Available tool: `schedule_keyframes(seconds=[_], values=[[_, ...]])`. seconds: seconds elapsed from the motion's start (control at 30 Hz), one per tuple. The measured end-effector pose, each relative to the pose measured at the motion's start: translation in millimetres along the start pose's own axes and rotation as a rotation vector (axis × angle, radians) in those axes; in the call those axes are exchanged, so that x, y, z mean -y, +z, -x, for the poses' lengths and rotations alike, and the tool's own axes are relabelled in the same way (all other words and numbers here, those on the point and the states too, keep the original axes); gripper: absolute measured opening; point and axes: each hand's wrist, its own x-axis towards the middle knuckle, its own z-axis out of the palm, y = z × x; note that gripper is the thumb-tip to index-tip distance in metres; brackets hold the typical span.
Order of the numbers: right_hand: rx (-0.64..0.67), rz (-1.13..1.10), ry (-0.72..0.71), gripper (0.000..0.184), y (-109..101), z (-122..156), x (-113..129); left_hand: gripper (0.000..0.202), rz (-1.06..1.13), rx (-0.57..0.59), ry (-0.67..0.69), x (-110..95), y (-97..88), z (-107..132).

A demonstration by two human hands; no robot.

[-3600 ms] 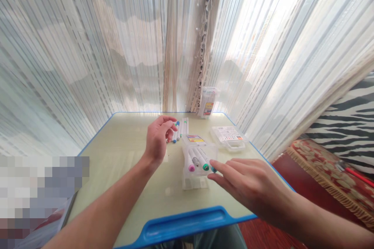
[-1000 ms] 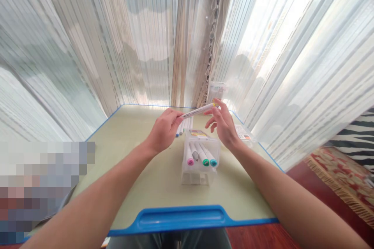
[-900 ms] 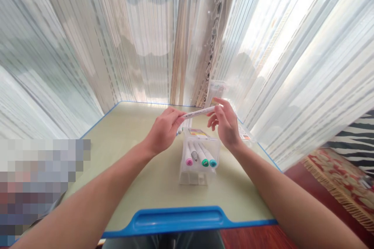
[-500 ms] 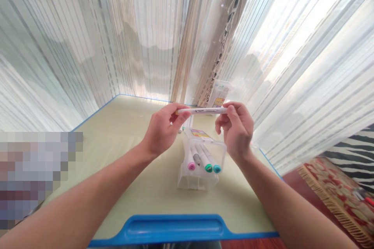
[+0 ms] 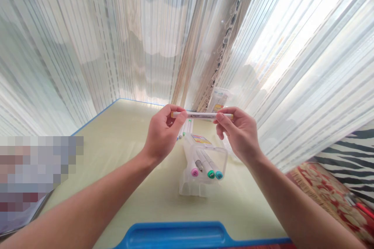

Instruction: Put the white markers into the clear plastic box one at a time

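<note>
A white marker (image 5: 202, 115) with yellowish ends lies level between my hands, above the table. My left hand (image 5: 163, 134) pinches its left end between thumb and fingers. The right end is gripped by the thumb and fingers of my right hand (image 5: 241, 130). Below them stands a clear plastic marker case (image 5: 187, 186), holding several white markers, among them ones with a pink end (image 5: 194, 172), a green end (image 5: 210, 174) and a blue end (image 5: 219, 175). One grey tip there is uncapped.
More markers (image 5: 187, 127) lie on the pale table (image 5: 125, 186) behind the case. Another clear case (image 5: 218, 99) stands at the back, by the string curtain (image 5: 152, 39). The table has a blue front tray (image 5: 178, 235). Patterned cloth (image 5: 330, 194) is at right.
The marker has dropped slightly and moved a little left in my grip. My right hand has shifted inward along it, so its yellow right end now shows.
</note>
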Motion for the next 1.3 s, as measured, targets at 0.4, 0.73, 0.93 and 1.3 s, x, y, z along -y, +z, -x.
schedule_keyframes(seconds=[0.4, 0.73, 0.93, 1.3], values=[[-0.042, -0.143, 0.156, 0.018, -26.5, 22.9, -19.1, 0.022, 0.131, 0.136, -0.174, 10.8, 5.5, 3.1], [-0.056, -0.096, 0.118, 0.026, -27.0, 29.2, -26.0, 0.025, 0.022, 0.099, -0.185, 14.1, 4.6, 2.0], [-0.041, -0.025, 0.124, 0.021, -26.8, 30.5, -26.2, 0.025, -0.043, 0.129, -0.206, 10.5, 6.5, 3.6], [-0.02, -0.074, 0.194, 0.018, -27.0, 32.2, -27.8, 0.023, 0.036, 0.171, -0.239, 11.3, 6.4, 3.8]])
